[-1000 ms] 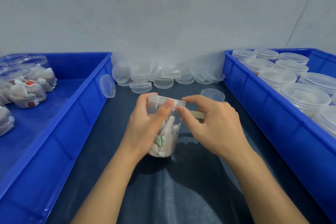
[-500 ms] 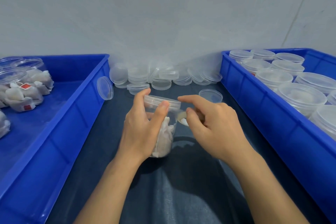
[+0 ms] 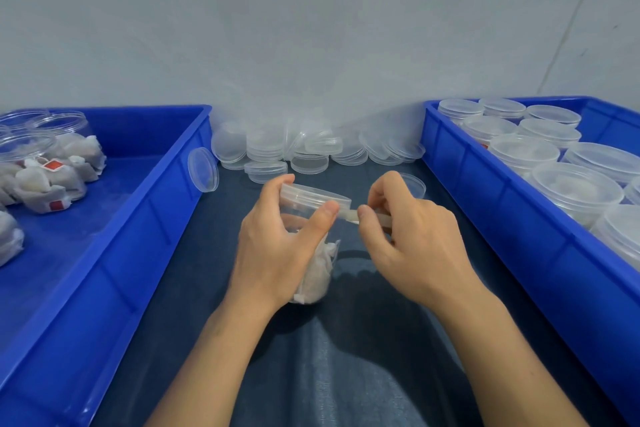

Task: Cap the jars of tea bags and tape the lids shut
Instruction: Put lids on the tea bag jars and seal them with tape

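Observation:
A clear plastic jar [image 3: 320, 270] of white tea bags stands on the dark table in the middle, with a clear lid [image 3: 311, 196] on top. My left hand [image 3: 277, 246] grips the jar, thumb pressing at the lid's edge. My right hand [image 3: 412, 239] pinches a pale strip of tape [image 3: 348, 216] that runs from the lid's side to its fingers. The roll, if any, is hidden inside the right hand.
A blue bin [image 3: 114, 243] on the left holds uncapped jars of tea bags [image 3: 48, 180]. A blue bin [image 3: 519, 218] on the right holds several capped jars [image 3: 575, 187]. Loose clear lids [image 3: 304, 149] pile against the wall; one lid [image 3: 203, 169] leans on the left bin.
The left hand has turned the jar and shifted its thumb along the lid's edge. The right hand has drawn the tape strip a little to the right.

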